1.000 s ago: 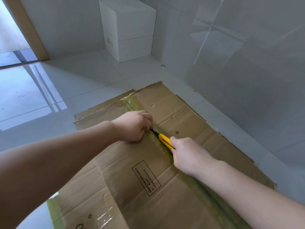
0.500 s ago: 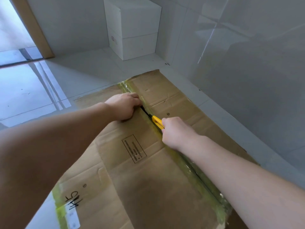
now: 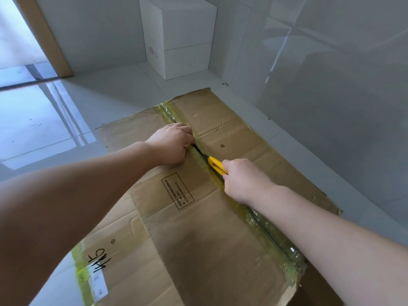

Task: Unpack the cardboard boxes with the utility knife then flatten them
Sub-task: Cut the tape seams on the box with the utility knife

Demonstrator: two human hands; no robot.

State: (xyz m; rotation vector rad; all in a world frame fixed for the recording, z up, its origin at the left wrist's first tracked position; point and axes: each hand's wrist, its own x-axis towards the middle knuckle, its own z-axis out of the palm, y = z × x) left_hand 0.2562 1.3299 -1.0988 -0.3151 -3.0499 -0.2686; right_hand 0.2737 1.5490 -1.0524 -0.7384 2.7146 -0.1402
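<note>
Here, a big brown cardboard box (image 3: 198,239) lies flat on the shiny pale floor (image 3: 66,129). Everything else is told from this box.

Off the box's left edge there is a wide stretch of bare floor, running up to a wooden door frame (image 3: 44,36) far at the top left. The box's near left corner has black writing and a white label (image 3: 98,286) on a strip of greenish tape.

The left hand (image 3: 171,145) rests on the box, a bit above its middle. Its fingers are curled and tucked down at the edge of the long split, gripping the flap there.

A strip of green tape (image 3: 271,235) runs the long way along the box, from the far edge to the near right corner. A dark open slit shows along it.

Just right of the left hand, the yellow utility knife (image 3: 216,165) lies along that tape line, its front end at the slit. The right hand (image 3: 245,180) is wrapped round the knife's back end, holding it tight. The two hands are near but not touching.

The box's right edge is ragged and lies close to the grey wall (image 3: 331,107), with only a thin strip of floor between them. Past the box's far edge, a white box (image 3: 185,36) stands in the corner, well apart, with bare floor between.
</note>
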